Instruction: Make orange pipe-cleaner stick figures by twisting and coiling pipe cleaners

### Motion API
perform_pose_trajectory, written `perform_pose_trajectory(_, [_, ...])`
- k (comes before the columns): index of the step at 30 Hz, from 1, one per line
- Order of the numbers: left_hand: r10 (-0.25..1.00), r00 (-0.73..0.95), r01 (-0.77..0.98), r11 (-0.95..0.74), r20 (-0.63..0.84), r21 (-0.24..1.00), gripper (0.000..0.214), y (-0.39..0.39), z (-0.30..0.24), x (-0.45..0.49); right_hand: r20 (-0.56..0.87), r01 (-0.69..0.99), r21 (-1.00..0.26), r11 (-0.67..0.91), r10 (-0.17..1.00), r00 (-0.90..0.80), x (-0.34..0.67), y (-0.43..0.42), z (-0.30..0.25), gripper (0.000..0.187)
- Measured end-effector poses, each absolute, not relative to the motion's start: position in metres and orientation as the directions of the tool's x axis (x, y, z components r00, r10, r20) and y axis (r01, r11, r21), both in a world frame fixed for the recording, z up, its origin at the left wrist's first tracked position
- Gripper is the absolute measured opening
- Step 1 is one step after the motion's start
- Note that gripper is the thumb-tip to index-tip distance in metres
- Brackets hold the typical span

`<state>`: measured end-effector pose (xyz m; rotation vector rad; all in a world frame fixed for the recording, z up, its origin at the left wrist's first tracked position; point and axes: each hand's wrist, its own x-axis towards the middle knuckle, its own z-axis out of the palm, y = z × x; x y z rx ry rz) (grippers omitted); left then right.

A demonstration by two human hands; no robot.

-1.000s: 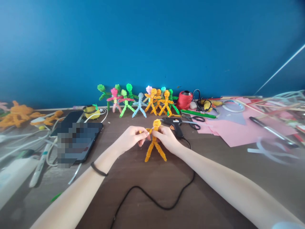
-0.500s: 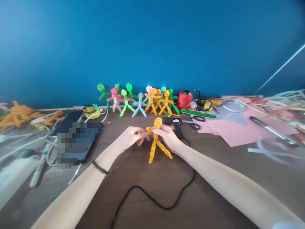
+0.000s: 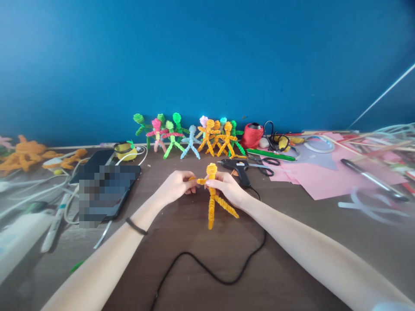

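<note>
Both my hands hold an orange pipe-cleaner figure [image 3: 214, 203] above the brown table [image 3: 201, 255]. My left hand [image 3: 177, 186] pinches the figure's left arm. The fingers of my right hand [image 3: 228, 188] close on its body just under the round head. Its two coiled legs hang free below my fingers. A row of several finished pipe-cleaner figures [image 3: 191, 136] in green, pink, blue and orange stands against the blue wall behind.
A black glue gun [image 3: 238, 166] lies just behind my right hand, its cord [image 3: 214, 272] looping toward me. A phone [image 3: 103, 190] and white cables sit left. Scissors [image 3: 264, 163], a red thread spool [image 3: 252, 134] and pink paper [image 3: 324, 177] lie right. Orange figures [image 3: 29, 155] rest far left.
The figure has turned in my hands: its legs swung to the right and its left arm dropped from raised to level. Both hands stayed in nearly the same place.
</note>
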<state>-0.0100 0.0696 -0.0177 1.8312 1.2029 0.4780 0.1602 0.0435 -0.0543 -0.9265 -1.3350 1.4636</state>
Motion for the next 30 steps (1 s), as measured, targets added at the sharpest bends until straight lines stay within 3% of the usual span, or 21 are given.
perform_pose_trajectory(10, [0.895, 0.444, 0.644, -0.355, 0.047, 0.677, 0.024, 0.065, -0.012, -0.009, 0.065, 0.053, -0.995, 0.090, 0.929, -0.365, 0.158, 0.040, -0.049, 0.014])
perform_pose_trajectory(21, [0.880, 0.441, 0.665, -0.452, 0.175, 0.595, 0.020, 0.053, -0.002, -0.002, 0.090, 0.125, -0.983, 0.131, 0.953, -0.289, 0.155, 0.040, -0.050, 0.010])
perform_pose_trajectory(26, [0.881, 0.434, 0.646, -0.452, 0.191, 0.616, 0.023, 0.048, 0.005, 0.002, 0.085, 0.105, -0.989, 0.109, 0.974, -0.212, 0.156, 0.043, -0.051, 0.011])
perform_pose_trajectory(30, [0.901, 0.406, 0.605, -0.390, 0.152, 0.694, 0.022, 0.046, 0.005, 0.003, 0.065, -0.010, -0.998, 0.064, 0.987, -0.145, 0.156, 0.045, -0.052, 0.011])
